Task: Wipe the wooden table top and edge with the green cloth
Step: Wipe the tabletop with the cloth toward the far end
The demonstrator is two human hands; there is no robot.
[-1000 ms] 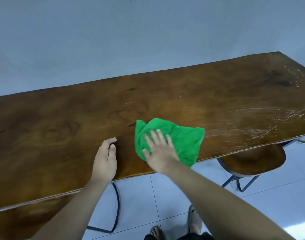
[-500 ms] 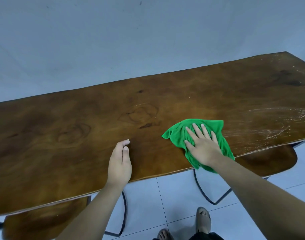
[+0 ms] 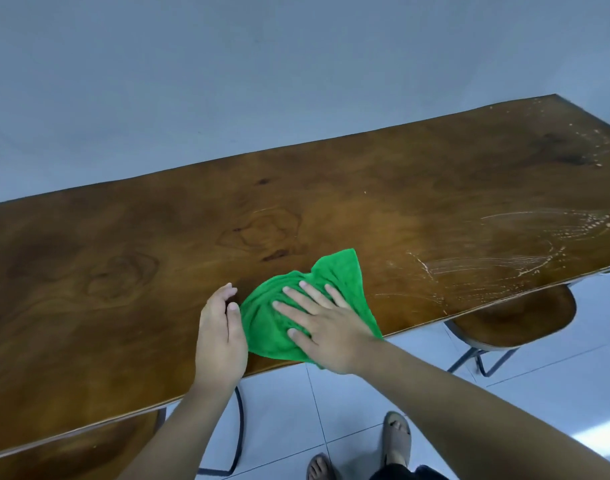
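- Moved since half a second ago: green cloth (image 3: 298, 306) pulled back leftward along the wooden table (image 3: 123, 289), now just beside the left hand (image 3: 221, 336).
- Right hand (image 3: 326, 327) spread flat, pressing the cloth near the table's front edge, not clenching it.
- Left hand open, grasping nothing, resting there probably for support.
- White streaks (image 3: 487, 268) remaining on the table's right part, probably unwiped.

A round wooden stool (image 3: 514, 318) on metal legs, pale floor tiles (image 3: 556, 386), a plain wall (image 3: 227, 81).
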